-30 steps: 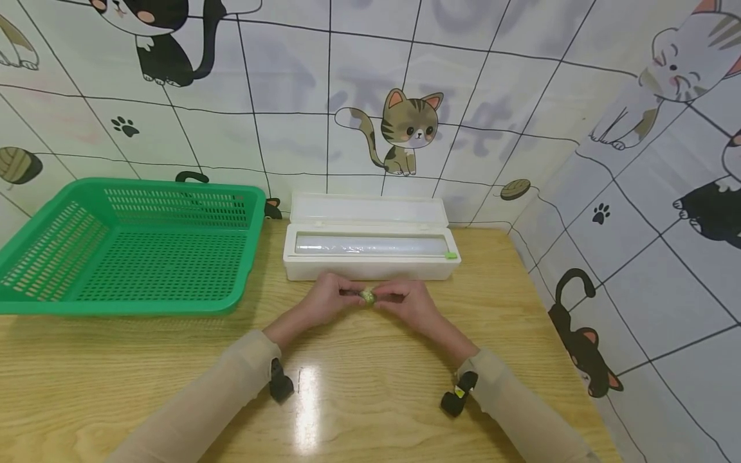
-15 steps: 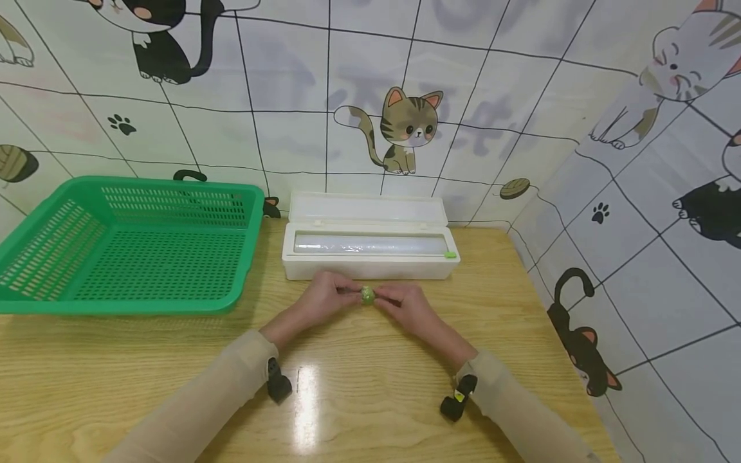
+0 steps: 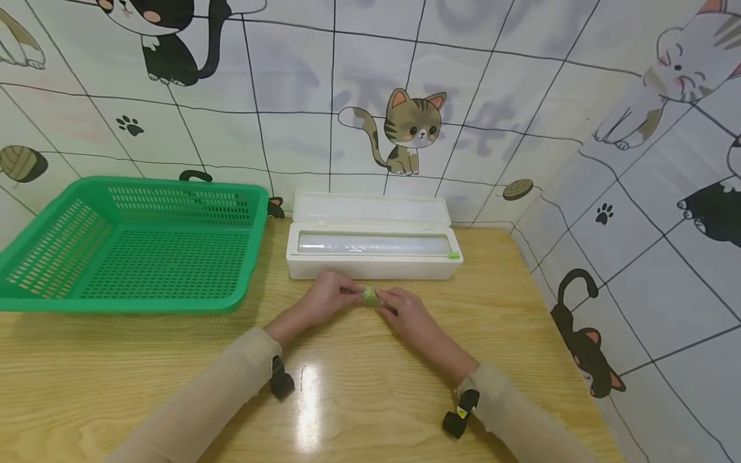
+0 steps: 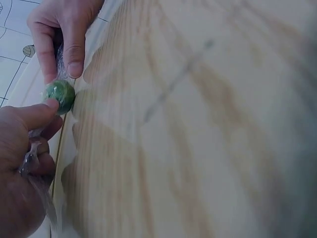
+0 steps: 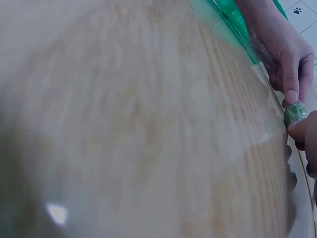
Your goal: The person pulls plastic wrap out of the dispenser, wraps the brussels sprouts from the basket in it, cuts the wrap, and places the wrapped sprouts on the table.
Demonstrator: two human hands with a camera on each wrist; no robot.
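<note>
A small round green thing (image 3: 369, 296), wrapped in clear cling film, is between my two hands just in front of the white film box. Its exact kind is hard to tell. My left hand (image 3: 325, 298) pinches the film at its left side; in the left wrist view, loose cling film (image 4: 32, 161) trails from that hand. On the other side my right hand (image 3: 410, 316) pinches the film's right end. Both wrist views show fingers and thumbs close around the green ball (image 4: 60, 95), partly covering it.
Behind the hands stands a white cling film dispenser (image 3: 376, 267), lid raised, with a film roll (image 3: 373, 244) inside and a green slider (image 3: 453, 255). A green basket (image 3: 231, 302) is at left on the wooden table (image 3: 370, 399). Cat-printed sheeting rises behind and at right.
The fingers of my right hand have shifted slightly down and changed their hold at the film's right end. My left hand stays nearly in place. The green ball remains between them.
</note>
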